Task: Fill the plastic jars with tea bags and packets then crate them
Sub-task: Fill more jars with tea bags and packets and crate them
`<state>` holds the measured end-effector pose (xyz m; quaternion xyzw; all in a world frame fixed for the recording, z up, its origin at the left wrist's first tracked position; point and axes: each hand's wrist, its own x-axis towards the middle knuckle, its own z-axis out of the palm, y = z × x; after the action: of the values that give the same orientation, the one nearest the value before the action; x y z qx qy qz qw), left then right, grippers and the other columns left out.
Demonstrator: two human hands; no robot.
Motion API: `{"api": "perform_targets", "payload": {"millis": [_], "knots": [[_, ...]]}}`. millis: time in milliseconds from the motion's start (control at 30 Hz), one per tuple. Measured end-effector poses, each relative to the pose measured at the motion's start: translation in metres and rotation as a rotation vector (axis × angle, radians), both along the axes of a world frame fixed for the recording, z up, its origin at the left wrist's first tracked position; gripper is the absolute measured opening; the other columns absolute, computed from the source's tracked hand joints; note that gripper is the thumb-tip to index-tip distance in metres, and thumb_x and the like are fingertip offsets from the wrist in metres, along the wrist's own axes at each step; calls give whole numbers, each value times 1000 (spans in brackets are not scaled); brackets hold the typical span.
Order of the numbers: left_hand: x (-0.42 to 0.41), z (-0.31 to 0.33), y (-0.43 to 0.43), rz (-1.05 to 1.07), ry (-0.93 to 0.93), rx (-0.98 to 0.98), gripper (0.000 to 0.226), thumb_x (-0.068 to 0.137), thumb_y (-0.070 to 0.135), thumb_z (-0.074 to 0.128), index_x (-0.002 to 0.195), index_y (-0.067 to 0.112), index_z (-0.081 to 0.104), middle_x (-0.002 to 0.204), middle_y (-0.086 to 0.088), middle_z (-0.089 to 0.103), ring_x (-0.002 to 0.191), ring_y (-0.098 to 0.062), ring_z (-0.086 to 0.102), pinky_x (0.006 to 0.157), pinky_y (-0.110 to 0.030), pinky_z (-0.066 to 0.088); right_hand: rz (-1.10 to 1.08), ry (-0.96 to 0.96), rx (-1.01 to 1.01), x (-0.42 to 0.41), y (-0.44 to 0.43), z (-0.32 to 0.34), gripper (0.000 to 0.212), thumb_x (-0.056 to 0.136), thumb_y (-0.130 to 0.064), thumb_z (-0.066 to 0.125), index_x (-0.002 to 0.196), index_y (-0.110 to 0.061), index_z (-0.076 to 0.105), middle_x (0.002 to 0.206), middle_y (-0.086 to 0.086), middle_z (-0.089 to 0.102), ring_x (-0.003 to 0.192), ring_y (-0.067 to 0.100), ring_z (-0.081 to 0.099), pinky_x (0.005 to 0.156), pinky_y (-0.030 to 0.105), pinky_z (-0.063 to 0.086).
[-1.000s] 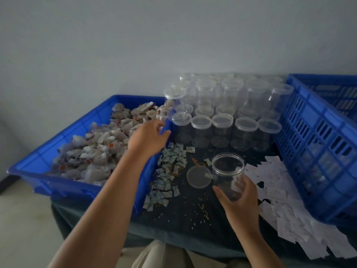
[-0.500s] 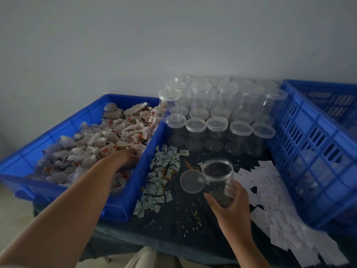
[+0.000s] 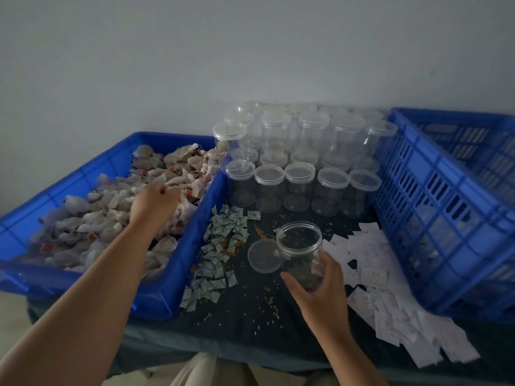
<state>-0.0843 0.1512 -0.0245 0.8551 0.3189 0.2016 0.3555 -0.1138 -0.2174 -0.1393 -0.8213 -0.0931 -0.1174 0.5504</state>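
Note:
My left hand (image 3: 154, 203) is in the blue tray (image 3: 192, 254) on the left. Its fingers are curled into the heap of tea bags (image 3: 106, 213) and grip some of them. My right hand (image 3: 320, 293) holds an open clear plastic jar (image 3: 299, 240) upright on the dark table, fingers wrapped round its lower half. The jar shows only a few crumbs inside. Its clear lid (image 3: 263, 256) lies flat just left of it. Small grey-green packets (image 3: 220, 246) lie scattered between the tray and the jar. White paper packets (image 3: 373, 277) are spread to the right.
Several lidded empty jars (image 3: 298, 176) stand in rows at the back of the table, against the wall. A tall slotted blue crate (image 3: 446, 207) takes up the right side. Loose tea crumbs dot the dark tablecloth (image 3: 250, 319) near the front edge.
My left hand went from the tray's rim down into the tea bags, then moved farther back and closed on some. The right hand and the jar stayed put.

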Motion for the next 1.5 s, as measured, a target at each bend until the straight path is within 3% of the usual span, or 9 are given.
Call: {"api": "perform_targets", "payload": {"millis": [233, 433, 600, 733, 833, 1067, 1200, 1333, 1500], "knots": [[-23, 56, -10, 42, -277, -227, 30, 80, 41, 58, 82, 11, 60, 68, -1, 53, 63, -21, 46, 53, -33, 39, 30, -19, -19, 0, 0, 0, 81, 66, -80, 79, 134, -44, 50, 125, -29, 53, 116, -9, 55, 80, 12, 50], [-27, 111, -51, -302, -268, -244, 37, 78, 58, 74, 87, 22, 74, 79, -16, 61, 71, -26, 52, 68, -46, 44, 74, -25, -21, -1, 0, 0, 81, 67, -75, 82, 134, -42, 52, 123, -25, 56, 114, -5, 59, 83, 6, 50], [-22, 127, -97, -555, -304, -389, 18, 92, 34, 73, 76, 26, 72, 70, 5, 68, 60, -9, 65, 52, -24, 54, 84, -34, -44, -2, 1, 1, 78, 67, -75, 82, 132, -46, 50, 122, -27, 55, 112, -7, 58, 81, 4, 48], [-22, 121, -129, -754, -151, -387, 17, 97, 28, 72, 84, 16, 73, 79, -6, 72, 66, -15, 68, 58, -25, 55, 80, -32, -31, -2, -1, 2, 80, 68, -75, 81, 135, -43, 50, 124, -24, 56, 113, -7, 57, 81, 6, 49], [-18, 109, -145, -836, 37, -171, 19, 94, 38, 74, 82, 24, 74, 79, -8, 74, 67, -22, 63, 70, -34, 55, 83, -37, 4, -3, -1, 3, 80, 69, -72, 83, 136, -45, 49, 125, -26, 56, 115, -5, 59, 83, 9, 51], [-13, 84, -166, -955, 328, 34, 37, 94, 56, 72, 81, 22, 67, 84, 5, 78, 59, -2, 57, 62, -24, 47, 106, -46, 63, -3, -1, 2, 74, 71, -65, 88, 133, -46, 52, 124, -28, 58, 114, 0, 62, 84, 12, 53], [-13, 82, -166, -896, 214, -22, 30, 93, 60, 70, 81, 32, 72, 85, 5, 78, 68, -7, 67, 71, -33, 56, 110, -46, 44, -4, -1, 3, 77, 71, -70, 85, 134, -41, 53, 122, -26, 60, 112, -1, 63, 81, 10, 52], [-14, 89, -165, -872, -13, -129, 35, 86, 68, 68, 84, 33, 73, 82, 3, 78, 58, -6, 65, 62, -23, 53, 112, -39, 15, -3, -1, 3, 79, 70, -73, 84, 135, -39, 54, 123, -24, 60, 113, -3, 61, 83, 9, 51], [-9, 109, -166, -871, -230, -418, 29, 88, 51, 76, 74, 26, 72, 76, -4, 71, 65, -21, 64, 66, -31, 56, 101, -40, -9, -3, -1, 4, 79, 69, -75, 83, 135, -47, 49, 126, -29, 56, 116, -7, 58, 85, 6, 49]]}}
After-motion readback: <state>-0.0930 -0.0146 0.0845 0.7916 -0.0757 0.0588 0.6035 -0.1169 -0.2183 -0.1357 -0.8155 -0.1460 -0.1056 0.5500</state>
